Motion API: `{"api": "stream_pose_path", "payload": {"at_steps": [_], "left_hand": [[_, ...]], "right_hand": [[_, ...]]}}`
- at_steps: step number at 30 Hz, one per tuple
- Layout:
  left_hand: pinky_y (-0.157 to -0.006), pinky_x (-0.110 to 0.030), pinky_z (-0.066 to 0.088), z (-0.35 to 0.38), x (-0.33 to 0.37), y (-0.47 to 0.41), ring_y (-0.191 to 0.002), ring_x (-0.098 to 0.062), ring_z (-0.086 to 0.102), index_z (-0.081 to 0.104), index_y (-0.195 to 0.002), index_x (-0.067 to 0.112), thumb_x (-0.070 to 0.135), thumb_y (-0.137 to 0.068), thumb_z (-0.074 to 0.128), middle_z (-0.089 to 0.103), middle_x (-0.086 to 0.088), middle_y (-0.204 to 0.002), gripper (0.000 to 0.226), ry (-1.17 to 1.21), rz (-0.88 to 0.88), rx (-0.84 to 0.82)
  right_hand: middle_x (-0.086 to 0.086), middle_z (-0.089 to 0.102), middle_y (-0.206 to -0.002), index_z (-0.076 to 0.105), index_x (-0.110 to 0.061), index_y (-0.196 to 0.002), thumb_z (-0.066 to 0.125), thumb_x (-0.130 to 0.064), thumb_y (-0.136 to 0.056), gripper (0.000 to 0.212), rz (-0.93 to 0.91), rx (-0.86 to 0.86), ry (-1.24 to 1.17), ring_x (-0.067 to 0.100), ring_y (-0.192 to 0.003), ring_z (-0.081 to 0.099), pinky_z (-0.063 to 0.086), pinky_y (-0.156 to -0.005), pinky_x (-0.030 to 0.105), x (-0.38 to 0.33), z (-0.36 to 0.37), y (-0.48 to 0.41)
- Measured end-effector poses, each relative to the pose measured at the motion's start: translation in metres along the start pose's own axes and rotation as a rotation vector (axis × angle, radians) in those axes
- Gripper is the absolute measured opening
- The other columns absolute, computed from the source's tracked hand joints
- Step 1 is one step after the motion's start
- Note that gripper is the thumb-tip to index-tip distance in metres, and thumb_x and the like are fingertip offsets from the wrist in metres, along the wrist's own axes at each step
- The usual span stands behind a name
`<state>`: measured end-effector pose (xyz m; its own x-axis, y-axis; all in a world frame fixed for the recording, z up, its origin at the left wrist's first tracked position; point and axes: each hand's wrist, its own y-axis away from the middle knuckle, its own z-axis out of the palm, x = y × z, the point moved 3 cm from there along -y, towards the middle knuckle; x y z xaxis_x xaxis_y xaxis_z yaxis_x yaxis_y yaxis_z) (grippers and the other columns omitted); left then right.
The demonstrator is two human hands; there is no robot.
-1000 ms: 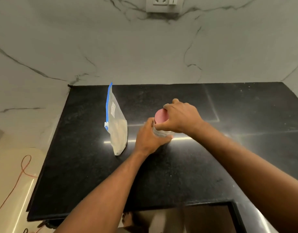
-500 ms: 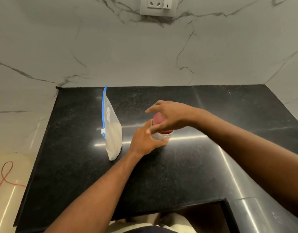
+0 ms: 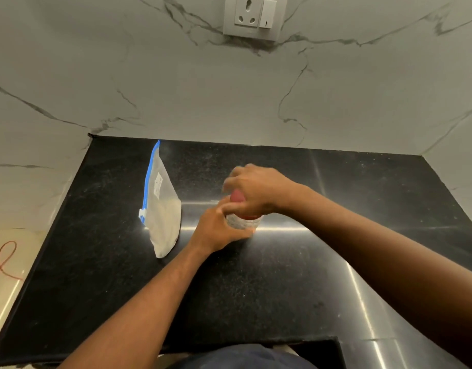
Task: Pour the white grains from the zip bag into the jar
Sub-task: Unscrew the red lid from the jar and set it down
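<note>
A clear jar [image 3: 243, 221] with a red lid [image 3: 237, 197] stands near the middle of the black counter [image 3: 256, 288]. My left hand [image 3: 219, 230] wraps the jar's body from the near left side. My right hand [image 3: 256, 190] sits over the lid, its fingers closed around the rim and blurred. Most of the jar is hidden by both hands. Left of the jar stands the zip bag [image 3: 163, 211], upright, with a blue zip strip and white slider, holding white grains in its lower part.
Marble walls enclose the counter at the back, left and right, with a socket and switch plate [image 3: 253, 17] high on the back wall. A red cord [image 3: 5, 262] lies on the floor at the left. The counter's near edge has a cut-out at lower right.
My right hand has turned on the lid, fingers shifting around its rim. My left hand stays on the jar. The camera has tilted up, showing more wall. The bag has not moved.
</note>
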<state>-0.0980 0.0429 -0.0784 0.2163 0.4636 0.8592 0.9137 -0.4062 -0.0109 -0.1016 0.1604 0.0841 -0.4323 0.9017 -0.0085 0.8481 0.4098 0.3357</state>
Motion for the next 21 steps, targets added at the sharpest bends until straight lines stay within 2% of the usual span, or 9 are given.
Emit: {"api": "stream_pose_path", "payload": {"at_steps": [2,3,7,9,12,14,16,18,21], "left_hand": [[-0.086,-0.014,0.056,0.001,0.001,0.002,-0.104,0.009,0.067,0.054,-0.125,0.055,0.064,-0.059,0.092,0.069,0.029,-0.112,0.077,0.032,-0.023,0.021],[-0.083,-0.012,0.054,0.001,0.001,0.003,-0.103,0.011,0.066,0.052,-0.127,0.053,0.065,-0.058,0.092,0.069,0.029,-0.111,0.081,0.038,-0.033,0.018],[-0.084,-0.017,0.054,0.002,-0.001,0.001,-0.100,0.009,0.065,0.051,-0.132,0.047,0.068,-0.058,0.090,0.067,0.027,-0.108,0.087,0.031,-0.067,-0.024],[-0.086,-0.019,0.056,0.002,0.000,0.001,-0.101,0.005,0.066,0.049,-0.129,0.051,0.069,-0.062,0.089,0.066,0.026,-0.108,0.079,-0.001,-0.051,-0.031],[-0.094,-0.027,0.056,0.003,0.001,0.002,-0.111,-0.002,0.065,0.046,-0.131,0.054,0.063,-0.066,0.089,0.067,0.023,-0.119,0.079,0.018,-0.030,-0.025],[-0.096,-0.031,0.057,0.004,0.001,0.003,-0.116,-0.005,0.065,0.047,-0.135,0.051,0.062,-0.065,0.090,0.070,0.018,-0.126,0.082,0.042,-0.037,-0.002],[-0.092,-0.025,0.054,0.004,0.001,0.003,-0.113,-0.002,0.064,0.046,-0.135,0.053,0.065,-0.061,0.090,0.067,0.022,-0.124,0.086,0.038,-0.052,0.003],[-0.088,-0.020,0.053,0.005,0.001,0.004,-0.107,0.001,0.063,0.048,-0.134,0.048,0.067,-0.059,0.090,0.065,0.026,-0.118,0.088,0.050,-0.082,-0.009],[-0.080,-0.010,0.045,0.003,0.003,0.006,-0.098,0.008,0.061,0.044,-0.127,0.057,0.068,-0.059,0.090,0.060,0.032,-0.107,0.083,0.026,-0.083,0.005]], "right_hand": [[0.010,0.069,-0.117,0.060,-0.017,-0.133,0.034,-0.086,-0.092,0.084,0.160,-0.008,0.199,0.025,-0.095,0.066,0.053,-0.074,0.035,0.007,0.006,-0.004],[0.010,0.071,-0.114,0.059,-0.015,-0.133,0.035,-0.084,-0.093,0.083,0.185,-0.045,0.207,0.024,-0.089,0.065,0.053,-0.072,0.034,0.009,0.011,-0.005],[-0.001,0.055,-0.128,0.052,-0.031,-0.145,0.076,-0.045,-0.088,0.063,-0.012,-0.191,0.066,0.021,-0.107,0.055,0.051,-0.083,0.035,0.005,0.008,-0.006],[-0.001,0.049,-0.141,0.060,-0.036,-0.142,0.082,-0.031,-0.083,0.063,-0.174,-0.237,0.024,0.023,-0.125,0.049,0.051,-0.095,0.038,-0.001,0.001,-0.002],[0.001,0.050,-0.150,0.065,-0.034,-0.136,0.074,-0.062,-0.084,0.059,-0.165,-0.091,-0.041,0.022,-0.133,0.048,0.050,-0.095,0.039,-0.002,-0.001,-0.002],[0.008,0.059,-0.136,0.058,-0.025,-0.140,0.051,-0.087,-0.083,0.084,0.004,0.022,0.171,0.027,-0.116,0.062,0.055,-0.083,0.039,0.003,0.001,-0.004],[0.007,0.066,-0.112,0.058,-0.018,-0.134,0.045,-0.089,-0.085,0.087,0.080,-0.012,0.281,0.024,-0.089,0.065,0.051,-0.068,0.034,0.004,0.006,-0.005],[0.003,0.064,-0.117,0.056,-0.023,-0.137,0.066,-0.068,-0.088,0.068,0.015,-0.070,0.216,0.020,-0.088,0.061,0.045,-0.065,0.030,0.000,0.009,-0.005],[0.001,0.051,-0.139,0.054,-0.034,-0.145,0.084,-0.025,-0.081,0.071,-0.160,-0.095,0.148,0.023,-0.110,0.058,0.047,-0.072,0.030,0.000,0.009,0.003]]}}
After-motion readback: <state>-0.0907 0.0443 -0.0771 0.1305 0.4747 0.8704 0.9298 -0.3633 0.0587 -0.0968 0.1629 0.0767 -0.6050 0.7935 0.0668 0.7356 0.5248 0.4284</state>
